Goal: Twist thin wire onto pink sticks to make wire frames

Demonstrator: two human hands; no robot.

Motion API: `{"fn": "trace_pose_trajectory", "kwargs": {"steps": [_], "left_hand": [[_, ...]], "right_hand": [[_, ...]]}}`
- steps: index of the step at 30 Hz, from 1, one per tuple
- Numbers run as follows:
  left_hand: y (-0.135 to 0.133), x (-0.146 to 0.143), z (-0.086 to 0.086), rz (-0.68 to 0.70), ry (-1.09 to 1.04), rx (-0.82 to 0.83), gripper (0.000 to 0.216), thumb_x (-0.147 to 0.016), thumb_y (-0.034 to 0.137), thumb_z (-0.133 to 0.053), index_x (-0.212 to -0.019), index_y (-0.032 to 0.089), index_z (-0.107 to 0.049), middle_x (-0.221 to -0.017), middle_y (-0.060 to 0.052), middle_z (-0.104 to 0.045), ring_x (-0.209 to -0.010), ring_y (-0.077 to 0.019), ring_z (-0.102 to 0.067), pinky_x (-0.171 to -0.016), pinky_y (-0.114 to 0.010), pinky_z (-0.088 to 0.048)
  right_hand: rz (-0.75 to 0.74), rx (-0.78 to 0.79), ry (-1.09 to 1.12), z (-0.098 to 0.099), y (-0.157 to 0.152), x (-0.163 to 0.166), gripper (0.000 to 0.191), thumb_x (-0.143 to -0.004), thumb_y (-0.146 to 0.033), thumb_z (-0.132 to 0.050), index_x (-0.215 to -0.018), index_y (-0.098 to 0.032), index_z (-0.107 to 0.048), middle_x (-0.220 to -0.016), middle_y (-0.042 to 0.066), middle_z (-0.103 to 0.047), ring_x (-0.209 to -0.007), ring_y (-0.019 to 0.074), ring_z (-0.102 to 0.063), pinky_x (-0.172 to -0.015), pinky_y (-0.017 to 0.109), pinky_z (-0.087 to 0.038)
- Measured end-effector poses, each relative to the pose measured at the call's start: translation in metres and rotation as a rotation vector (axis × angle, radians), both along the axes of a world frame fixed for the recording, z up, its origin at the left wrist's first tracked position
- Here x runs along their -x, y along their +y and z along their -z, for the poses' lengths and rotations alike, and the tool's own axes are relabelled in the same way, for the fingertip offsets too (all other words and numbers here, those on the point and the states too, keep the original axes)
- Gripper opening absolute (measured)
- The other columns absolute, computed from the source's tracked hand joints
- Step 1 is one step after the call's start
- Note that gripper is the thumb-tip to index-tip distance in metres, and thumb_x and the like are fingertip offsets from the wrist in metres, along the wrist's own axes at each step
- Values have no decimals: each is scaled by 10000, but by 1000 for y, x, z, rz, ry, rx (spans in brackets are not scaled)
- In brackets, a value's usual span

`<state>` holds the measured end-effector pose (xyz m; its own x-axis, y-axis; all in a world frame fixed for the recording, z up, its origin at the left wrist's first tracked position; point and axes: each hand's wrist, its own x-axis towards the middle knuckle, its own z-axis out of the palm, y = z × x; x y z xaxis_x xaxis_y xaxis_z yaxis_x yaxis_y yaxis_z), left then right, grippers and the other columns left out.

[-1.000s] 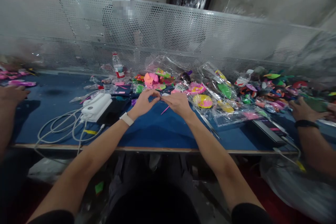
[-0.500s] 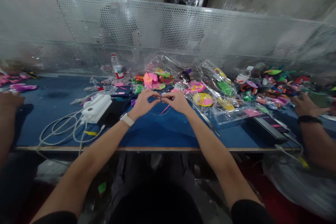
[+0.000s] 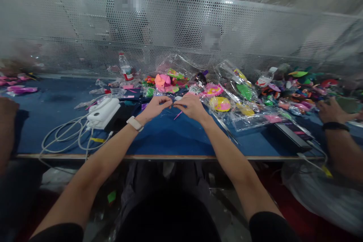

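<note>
My left hand (image 3: 155,106) and my right hand (image 3: 192,106) meet over the blue table (image 3: 170,136), fingertips pinched together on a small clear plastic bag (image 3: 171,109) that is hard to make out. A thin pink stick (image 3: 178,115) lies on the table just under my right hand. A white watch (image 3: 135,123) sits on my left wrist. Just beyond my hands lie bright foam toys (image 3: 164,82) and a yellow and pink disc in plastic (image 3: 220,103).
A white power adapter (image 3: 103,110) with coiled cables lies at left beside a black box. A water bottle (image 3: 125,67) stands by the perforated metal screen (image 3: 181,26). Another person's hand (image 3: 329,111) rests at right, another arm at far left. A black device (image 3: 292,137) lies near the right edge.
My hands have stayed together and pinched, shifting slightly away from me over the table. The view has tilted a little downward.
</note>
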<state>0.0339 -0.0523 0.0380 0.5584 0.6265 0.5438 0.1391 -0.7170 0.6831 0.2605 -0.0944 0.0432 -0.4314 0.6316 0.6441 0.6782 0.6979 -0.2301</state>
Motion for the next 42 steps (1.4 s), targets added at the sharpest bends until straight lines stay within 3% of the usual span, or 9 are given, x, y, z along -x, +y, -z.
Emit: {"fn": "trace_pose_trajectory", "kwargs": {"steps": [4,9,12,16,24,30,34,38,42], "left_hand": [[3,2,1,33,-6,85,410,-1024,535,-618,-826,185,-697,-790,-53,-728,-733,-180,-670,-711,-319,-563],[-4,0,2,-248,-38,-260,259,-1024,404,-686,-1171,197,-735,-1027,-80,-792,-976,-229,-730,-964,-409,-571],[-5,0,3,-302,65,-444,167,-1042,343,-673,-1108,218,-763,-1060,-81,-800,-1026,-254,-719,-1017,-454,-531],[-3,1,4,-312,86,-524,183,-1069,341,-636,-1061,224,-777,-1075,-79,-799,-1047,-253,-703,-1015,-445,-504],[-3,1,0,-301,94,-405,157,-1033,341,-680,-963,219,-750,-1030,-68,-787,-1041,-258,-685,-1030,-458,-491],[2,5,-3,-56,97,-140,167,-1016,324,-625,-975,188,-712,-968,-62,-760,-923,-220,-695,-881,-365,-557],[-4,4,-5,-151,104,-271,148,-1021,306,-605,-980,190,-688,-1006,-68,-747,-974,-236,-679,-934,-391,-535],[-11,2,-4,-300,185,-535,163,-1051,331,-618,-1076,202,-714,-1115,-99,-757,-1097,-279,-652,-1036,-458,-470],[-12,4,-2,-346,268,-645,218,-1092,343,-570,-1146,216,-738,-1165,-103,-767,-1118,-285,-634,-1052,-477,-443]], "right_hand": [[42,-59,-45,2,-2,5,158,-1016,-311,-714,-1027,-265,-865,-900,82,-821,-922,251,-711,-915,416,-517],[19,181,392,5,-3,15,209,-985,-385,-704,-976,-244,-859,-837,50,-828,-785,240,-756,-802,393,-591],[-36,287,504,6,-4,18,233,-941,-414,-717,-939,-228,-856,-804,45,-825,-748,240,-777,-758,376,-616],[-47,282,496,6,-5,19,201,-943,-361,-713,-954,-227,-861,-842,47,-836,-771,233,-783,-783,368,-610],[118,-53,84,7,0,10,178,-1037,-350,-692,-1054,-285,-857,-965,45,-844,-881,236,-692,-857,386,-495],[98,-168,-109,-2,-3,3,212,-1076,-327,-636,-1091,-276,-842,-955,53,-845,-942,236,-678,-957,417,-445],[94,-56,117,-1,-5,11,135,-1006,-319,-734,-978,-257,-850,-922,45,-848,-880,229,-733,-925,405,-518],[-20,239,445,1,-4,17,187,-969,-357,-715,-912,-231,-840,-841,37,-836,-793,221,-785,-810,358,-612],[-91,357,555,1,-4,17,206,-919,-374,-723,-854,-210,-828,-776,40,-820,-707,218,-779,-722,341,-629]]}}
